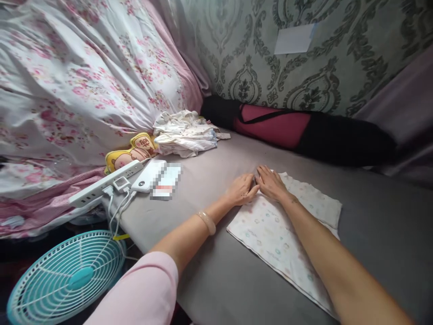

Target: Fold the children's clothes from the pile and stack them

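A small white garment [270, 225] with a faint pastel print lies flat on the grey bed sheet, one narrower part reaching to the right. My left hand [241, 188] rests at its upper left corner, fingers stretched forward and thumb apart. Right beside it, my right hand [270, 183] lies flat on the cloth's top edge, fingers extended. The two hands nearly touch, and neither grips the cloth visibly. My right forearm crosses over the garment and hides part of it.
A crumpled pile of light clothes [187, 133] sits at the back, near a yellow cartoon cushion [130, 151]. A power strip [106, 183] with cables, a white power bank [149, 176], a teal fan [81, 277] and a long black-and-red bag [274, 124] surround the bed.
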`<action>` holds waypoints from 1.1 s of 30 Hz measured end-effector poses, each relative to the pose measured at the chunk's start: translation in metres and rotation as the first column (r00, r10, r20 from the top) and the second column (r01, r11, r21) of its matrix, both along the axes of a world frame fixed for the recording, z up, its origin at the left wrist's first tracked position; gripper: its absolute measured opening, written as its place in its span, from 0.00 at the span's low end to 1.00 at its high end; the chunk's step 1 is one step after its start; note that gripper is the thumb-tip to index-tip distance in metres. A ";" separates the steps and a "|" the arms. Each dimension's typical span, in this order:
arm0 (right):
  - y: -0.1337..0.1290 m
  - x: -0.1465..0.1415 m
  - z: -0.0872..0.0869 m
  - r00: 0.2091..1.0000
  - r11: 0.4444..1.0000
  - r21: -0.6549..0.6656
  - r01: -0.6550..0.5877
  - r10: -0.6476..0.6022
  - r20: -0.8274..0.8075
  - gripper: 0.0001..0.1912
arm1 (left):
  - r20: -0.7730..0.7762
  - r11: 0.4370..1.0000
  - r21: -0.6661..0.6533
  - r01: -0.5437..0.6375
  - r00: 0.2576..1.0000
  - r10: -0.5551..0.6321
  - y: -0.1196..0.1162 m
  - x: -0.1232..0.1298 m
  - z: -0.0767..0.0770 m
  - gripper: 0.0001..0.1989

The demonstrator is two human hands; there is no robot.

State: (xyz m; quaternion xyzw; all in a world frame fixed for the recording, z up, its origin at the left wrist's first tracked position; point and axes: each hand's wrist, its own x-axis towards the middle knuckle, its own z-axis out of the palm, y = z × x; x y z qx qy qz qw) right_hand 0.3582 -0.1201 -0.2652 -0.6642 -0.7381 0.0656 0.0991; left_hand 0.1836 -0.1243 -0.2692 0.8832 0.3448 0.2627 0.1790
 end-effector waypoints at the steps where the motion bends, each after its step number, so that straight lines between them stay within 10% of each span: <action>1: -0.001 0.003 0.001 0.998 1.000 0.017 0.005 -0.004 -0.061 0.31 | -0.010 1.000 0.003 -0.003 1.000 0.003 0.000 0.000 0.000 0.22; 6: -0.044 0.014 0.013 0.979 0.996 0.074 0.040 -0.024 -0.203 0.34 | -0.030 1.000 -0.011 -0.004 1.000 0.003 0.002 -0.002 -0.001 0.26; 19: -0.290 0.037 0.000 0.998 0.999 -0.038 0.011 -0.008 0.064 0.35 | -0.087 0.936 -0.130 0.328 0.936 -0.340 -0.037 -0.057 0.027 0.34; 33: -0.352 0.067 -0.008 0.995 0.985 0.167 0.046 -0.030 -0.095 0.18 | -0.192 0.824 -0.112 0.555 0.801 -0.566 -0.092 -0.123 0.067 0.14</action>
